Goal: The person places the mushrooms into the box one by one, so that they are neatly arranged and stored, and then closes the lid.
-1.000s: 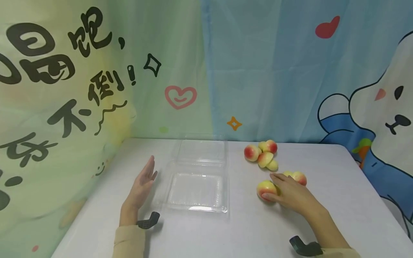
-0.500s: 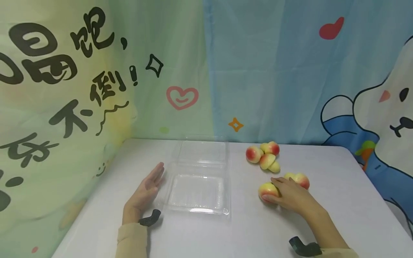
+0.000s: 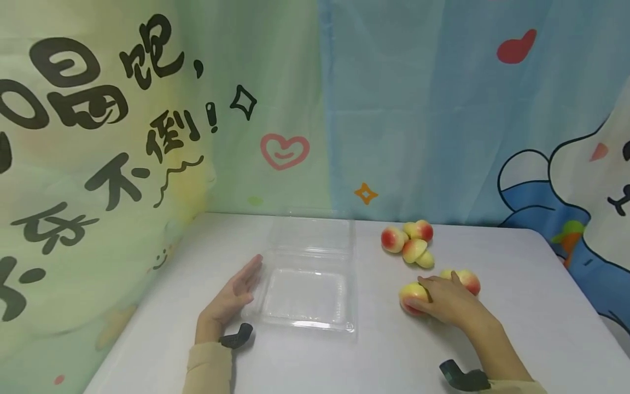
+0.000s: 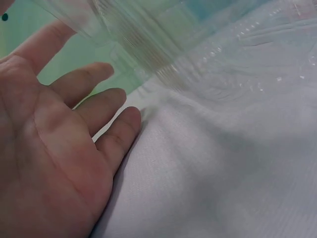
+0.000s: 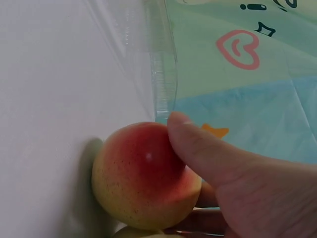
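My right hand (image 3: pixel 450 300) grips a yellow-and-red peach (image 3: pixel 410 293) low over the white table, right of the clear plastic box. Seen from the right wrist, the thumb presses the red side of the peach (image 5: pixel 138 173), and the other fingers are mostly hidden behind it. The clear clamshell box (image 3: pixel 305 326) lies unfolded, its lid (image 3: pixel 310 232) laid back toward the curtain. At the box's left edge is my left hand (image 3: pixel 230 298), its fingers extended. In the left wrist view, the fingers (image 4: pixel 104 106) are spread beside the clear plastic wall (image 4: pixel 148 59).
Behind the right hand lies another peach (image 3: pixel 470 282) with a yellowish one beside it. Several more peaches (image 3: pixel 394 239) cluster at the back right of the white table (image 3: pixel 374 355). A printed curtain (image 3: pixel 403 109) hangs along the back and left.
My left hand has moved right and slightly down, up to the box's left edge. My right hand stays at the same peach, its thumb further over it. The head view has shifted slightly.
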A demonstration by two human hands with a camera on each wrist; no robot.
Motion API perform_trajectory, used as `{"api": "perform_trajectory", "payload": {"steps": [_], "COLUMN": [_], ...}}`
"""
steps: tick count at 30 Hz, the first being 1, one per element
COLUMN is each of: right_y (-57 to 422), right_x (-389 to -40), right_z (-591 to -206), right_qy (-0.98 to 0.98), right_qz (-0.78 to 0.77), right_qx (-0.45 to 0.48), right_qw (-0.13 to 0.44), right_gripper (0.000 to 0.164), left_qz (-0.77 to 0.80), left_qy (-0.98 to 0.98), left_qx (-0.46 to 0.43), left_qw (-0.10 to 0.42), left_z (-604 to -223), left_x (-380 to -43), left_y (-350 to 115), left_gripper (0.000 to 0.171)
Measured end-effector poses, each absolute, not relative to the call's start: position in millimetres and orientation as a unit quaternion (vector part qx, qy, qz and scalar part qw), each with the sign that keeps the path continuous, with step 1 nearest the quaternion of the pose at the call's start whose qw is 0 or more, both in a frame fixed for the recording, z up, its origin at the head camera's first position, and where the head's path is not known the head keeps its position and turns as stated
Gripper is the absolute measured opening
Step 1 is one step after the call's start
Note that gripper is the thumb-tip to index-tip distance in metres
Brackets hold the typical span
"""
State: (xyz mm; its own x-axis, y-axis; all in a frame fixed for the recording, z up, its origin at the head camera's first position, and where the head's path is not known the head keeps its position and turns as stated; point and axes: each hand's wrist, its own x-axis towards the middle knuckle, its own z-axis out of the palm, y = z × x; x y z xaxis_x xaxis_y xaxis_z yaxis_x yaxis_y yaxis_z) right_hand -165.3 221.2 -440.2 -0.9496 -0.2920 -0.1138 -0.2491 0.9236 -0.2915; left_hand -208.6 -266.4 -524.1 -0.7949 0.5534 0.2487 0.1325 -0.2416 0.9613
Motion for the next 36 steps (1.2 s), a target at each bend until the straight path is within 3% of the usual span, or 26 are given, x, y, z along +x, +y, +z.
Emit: {"api": "perform_trajectory", "payload": {"steps": [27, 36], "right_y": [196.2, 189.2], "right_x": [-180.8, -180.1], "right_z": [-447.0, -458.2], "right_qy": [0.974, 0.966], "right_qz": [-0.171, -0.209], "right_qx": [-0.123, -0.091], "right_qw": [0.083, 0.125], "right_gripper": [0.077, 0.079], "left_qz": [0.705, 0.71], "left_qy": [0.635, 0.628], "left_qx": [0.281, 0.283], "left_qw": [0.142, 0.143], "left_z": [-523.4, -526.3], "left_x": [-207.0, -207.9], "left_y": [-266.7, -267.1], "left_gripper": [0.093, 0.093]}}
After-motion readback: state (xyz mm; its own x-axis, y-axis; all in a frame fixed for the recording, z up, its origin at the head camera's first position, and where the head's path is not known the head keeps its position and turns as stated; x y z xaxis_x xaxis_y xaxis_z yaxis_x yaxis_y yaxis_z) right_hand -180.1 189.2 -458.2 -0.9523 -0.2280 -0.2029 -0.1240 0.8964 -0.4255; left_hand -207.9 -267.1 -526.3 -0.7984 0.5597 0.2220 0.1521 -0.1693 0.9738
